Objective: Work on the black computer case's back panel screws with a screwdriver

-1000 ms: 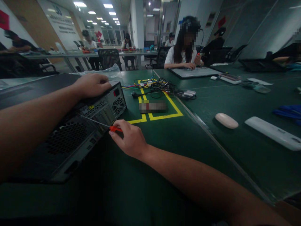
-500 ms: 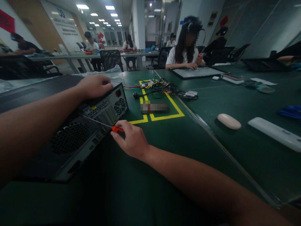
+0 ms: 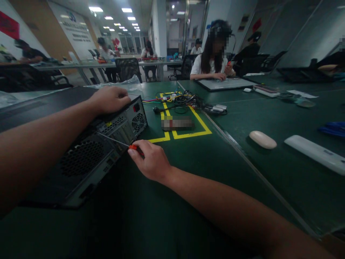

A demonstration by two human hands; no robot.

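Note:
A black computer case (image 3: 81, 158) lies at the left, its back panel with vents, slots and a fan grille turned toward my right side. Across its top reaches my left hand (image 3: 111, 100), fingers curled and pressed on the upper edge, holding the case. My right hand (image 3: 152, 160) is closed around the orange handle of a screwdriver (image 3: 133, 147). The long thin shaft points left to the back panel. Its tip is near the slot area; whether it sits in a screw I cannot tell.
A tangle of cables (image 3: 188, 100) and a blurred-out object (image 3: 178, 123) lie by yellow tape (image 3: 191, 135) on the green table. Rightward are a pale mouse (image 3: 262, 139) and a white bar (image 3: 315, 153). A co-worker (image 3: 212, 54) sits across, with a flat panel (image 3: 225, 83).
My right hand and the screwdriver have turned slightly, with the fingers shifting on the handle. My left hand stays on the case. The whole view has moved a little.

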